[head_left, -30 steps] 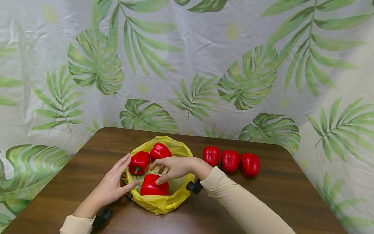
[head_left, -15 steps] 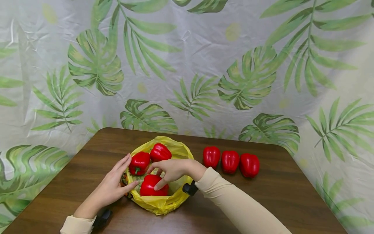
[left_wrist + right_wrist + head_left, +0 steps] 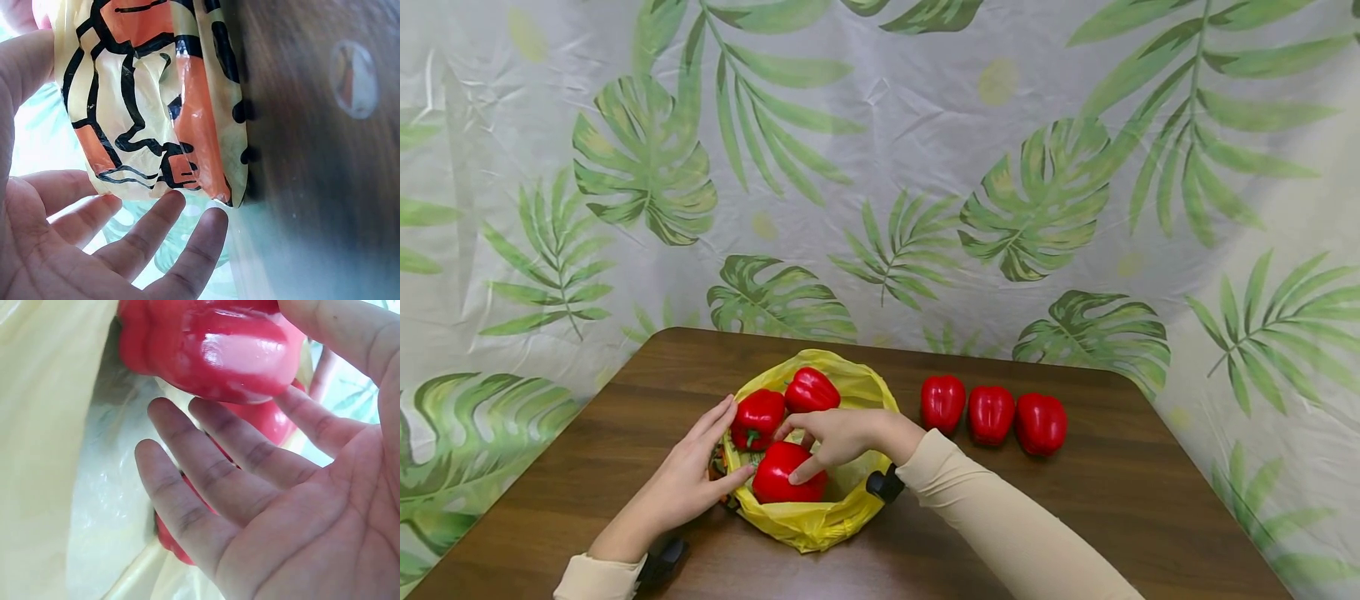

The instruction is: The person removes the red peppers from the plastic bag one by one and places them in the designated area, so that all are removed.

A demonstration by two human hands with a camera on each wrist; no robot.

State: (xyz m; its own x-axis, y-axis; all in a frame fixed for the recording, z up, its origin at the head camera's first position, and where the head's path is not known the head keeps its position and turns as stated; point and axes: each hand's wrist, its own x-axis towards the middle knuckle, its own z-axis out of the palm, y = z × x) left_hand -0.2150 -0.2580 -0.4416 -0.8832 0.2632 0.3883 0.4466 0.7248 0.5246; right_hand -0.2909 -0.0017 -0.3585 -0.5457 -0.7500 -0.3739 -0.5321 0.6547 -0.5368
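A yellow plastic bag (image 3: 805, 527) stands on the table with its mouth spread wide and several red bell peppers inside. My right hand (image 3: 842, 437) reaches into it and pinches the nearest red bell pepper (image 3: 788, 475) between thumb and forefinger; in the right wrist view the other fingers extend below that pepper (image 3: 231, 350). On the bag's left side rests my left hand (image 3: 681, 471), fingers straight along the rim and thumb pointing over it. The left wrist view shows these relaxed fingers beside the printed bag wall (image 3: 144, 106). Two more peppers, one left (image 3: 758, 417) and one at the back (image 3: 812, 390), lie in the bag.
Three red bell peppers stand in a row right of the bag: one nearest it (image 3: 943, 402), a middle one (image 3: 991, 414) and an outer one (image 3: 1041, 423). The brown wooden table (image 3: 1112, 500) ends before a leaf-patterned curtain (image 3: 910, 167).
My right hand has moved slightly left and down, thumb and forefinger coming onto the nearest pepper, which has shifted a little left. My left hand and the bag have stayed put.
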